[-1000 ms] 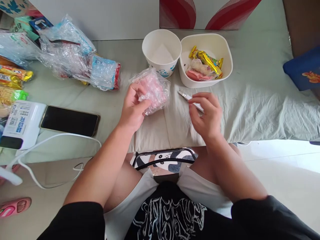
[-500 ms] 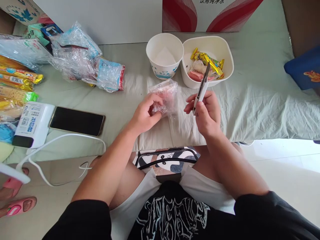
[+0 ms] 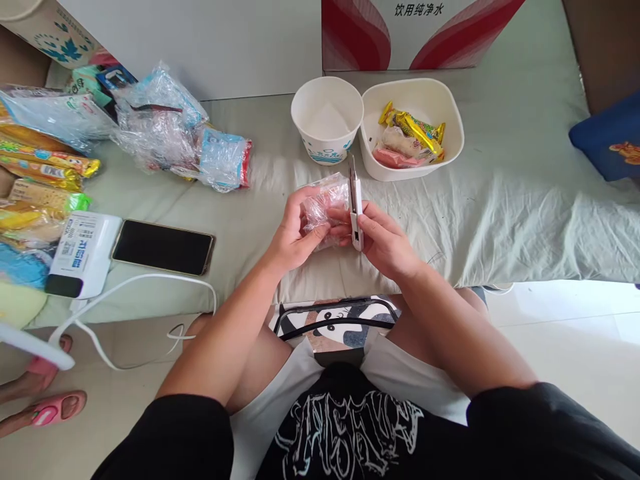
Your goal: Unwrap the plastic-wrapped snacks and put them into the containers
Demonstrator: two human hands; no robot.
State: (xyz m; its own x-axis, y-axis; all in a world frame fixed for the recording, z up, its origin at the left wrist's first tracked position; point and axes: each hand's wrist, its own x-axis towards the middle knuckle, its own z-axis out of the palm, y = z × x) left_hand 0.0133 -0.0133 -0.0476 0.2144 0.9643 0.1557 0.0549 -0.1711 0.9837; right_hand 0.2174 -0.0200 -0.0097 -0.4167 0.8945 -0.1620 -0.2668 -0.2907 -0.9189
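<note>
Left hand (image 3: 295,230) grip clamped on one clear plastic packet (image 3: 327,203) with pink contents, fingers curled round its left side, held just above the sheet-covered bed (image 3: 500,213). Right hand (image 3: 385,240) grip closed on one small white cutter (image 3: 355,207), upright, its body touching the packet's right edge.

Behind the hands: one white paper cup (image 3: 327,120) and one white bowl (image 3: 413,127), side by side, touching. Bowl holds wrapped snacks, count unclear. Left of the hands: one phone (image 3: 163,247), screen dark; one white power bank (image 3: 83,253) with one white cable (image 3: 150,283); a heap of plastic bags (image 3: 170,130).
</note>
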